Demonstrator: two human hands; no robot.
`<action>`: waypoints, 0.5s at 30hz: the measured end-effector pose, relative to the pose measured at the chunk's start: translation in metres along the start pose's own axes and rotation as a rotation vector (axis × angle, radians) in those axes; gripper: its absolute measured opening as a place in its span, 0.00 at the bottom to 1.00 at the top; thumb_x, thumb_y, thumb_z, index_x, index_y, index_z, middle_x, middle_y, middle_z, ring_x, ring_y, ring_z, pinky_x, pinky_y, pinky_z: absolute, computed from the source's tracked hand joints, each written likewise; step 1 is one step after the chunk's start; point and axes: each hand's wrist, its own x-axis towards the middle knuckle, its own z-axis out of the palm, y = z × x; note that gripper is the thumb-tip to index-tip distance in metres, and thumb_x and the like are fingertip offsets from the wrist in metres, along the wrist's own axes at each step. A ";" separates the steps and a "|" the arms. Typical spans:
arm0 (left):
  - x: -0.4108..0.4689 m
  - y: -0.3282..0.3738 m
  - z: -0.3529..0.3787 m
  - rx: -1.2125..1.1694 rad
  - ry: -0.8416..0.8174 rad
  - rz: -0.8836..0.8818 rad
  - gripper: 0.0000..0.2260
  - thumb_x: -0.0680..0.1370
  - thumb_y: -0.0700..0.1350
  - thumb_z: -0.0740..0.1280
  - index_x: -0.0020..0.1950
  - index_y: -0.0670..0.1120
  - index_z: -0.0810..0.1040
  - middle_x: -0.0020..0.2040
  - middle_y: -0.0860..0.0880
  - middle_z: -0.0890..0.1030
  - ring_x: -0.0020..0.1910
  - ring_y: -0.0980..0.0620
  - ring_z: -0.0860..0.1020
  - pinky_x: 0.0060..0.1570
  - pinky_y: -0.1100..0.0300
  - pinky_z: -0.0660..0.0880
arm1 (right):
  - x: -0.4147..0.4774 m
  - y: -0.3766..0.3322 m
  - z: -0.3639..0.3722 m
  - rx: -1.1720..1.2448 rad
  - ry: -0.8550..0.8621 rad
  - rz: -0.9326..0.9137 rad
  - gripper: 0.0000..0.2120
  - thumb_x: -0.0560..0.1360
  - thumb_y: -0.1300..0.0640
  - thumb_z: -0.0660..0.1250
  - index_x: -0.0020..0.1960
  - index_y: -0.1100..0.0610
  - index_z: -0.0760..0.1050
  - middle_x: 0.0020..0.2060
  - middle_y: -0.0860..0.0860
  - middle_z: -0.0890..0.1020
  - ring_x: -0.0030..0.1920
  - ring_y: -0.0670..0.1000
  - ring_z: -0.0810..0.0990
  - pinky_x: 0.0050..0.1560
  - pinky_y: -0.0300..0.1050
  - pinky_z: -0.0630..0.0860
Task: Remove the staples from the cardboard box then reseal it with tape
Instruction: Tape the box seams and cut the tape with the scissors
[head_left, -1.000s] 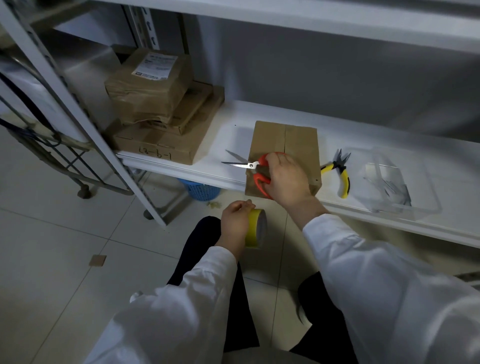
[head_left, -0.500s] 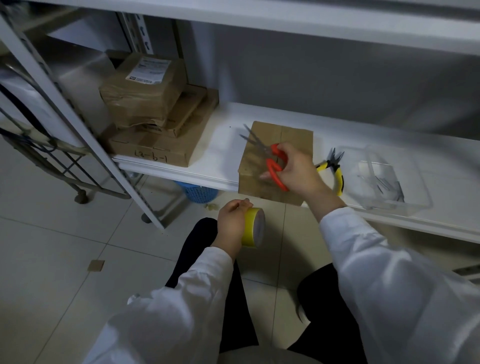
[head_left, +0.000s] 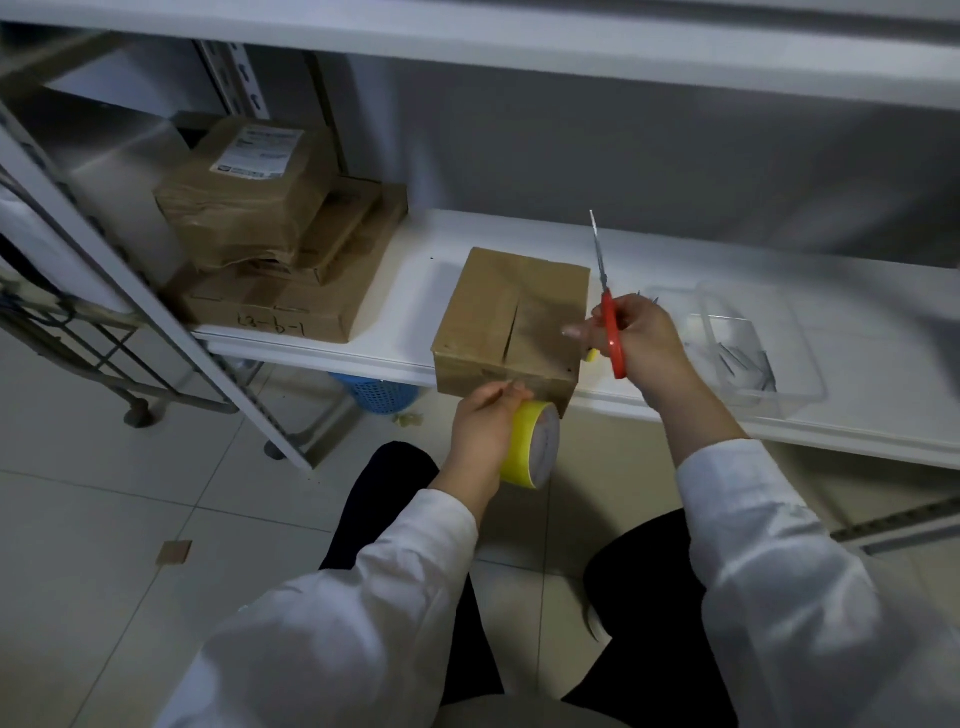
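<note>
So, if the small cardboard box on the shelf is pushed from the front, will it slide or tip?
The small cardboard box probably slides rather than tips: it sits low and flat on the smooth white shelf. It looks light for its size. Its top flaps gape at the seam, so the top may give under pressure.

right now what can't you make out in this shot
- Pliers: head view, only a yellow handle tip shows; the right hand and scissors cover the rest.
- Clear container: its thin metal pieces are too small and blurred to identify.
- Cardboard box: whether tape already spans the open seam; dim, unclear.
- Tape roll: free end hidden by the left hand.
- Top stacked package's label: text too small.
</note>
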 end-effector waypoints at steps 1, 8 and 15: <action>-0.002 0.002 0.006 0.038 -0.024 0.003 0.10 0.77 0.38 0.65 0.36 0.47 0.75 0.37 0.52 0.78 0.40 0.54 0.76 0.52 0.59 0.73 | -0.001 0.002 -0.006 0.023 -0.031 0.040 0.15 0.65 0.53 0.78 0.42 0.53 0.72 0.43 0.56 0.81 0.42 0.53 0.78 0.47 0.46 0.76; 0.000 0.007 0.030 0.195 -0.020 0.057 0.10 0.78 0.43 0.65 0.36 0.51 0.77 0.39 0.52 0.79 0.50 0.45 0.78 0.62 0.48 0.73 | -0.005 0.010 -0.009 0.037 -0.162 0.089 0.13 0.64 0.57 0.78 0.40 0.55 0.74 0.35 0.53 0.78 0.37 0.52 0.76 0.41 0.48 0.77; 0.004 0.013 0.031 0.338 -0.003 0.051 0.09 0.77 0.42 0.66 0.37 0.48 0.78 0.40 0.48 0.79 0.52 0.43 0.77 0.59 0.50 0.72 | 0.005 0.022 0.006 -0.042 -0.090 0.020 0.14 0.66 0.57 0.77 0.47 0.58 0.76 0.39 0.55 0.78 0.42 0.55 0.76 0.52 0.53 0.76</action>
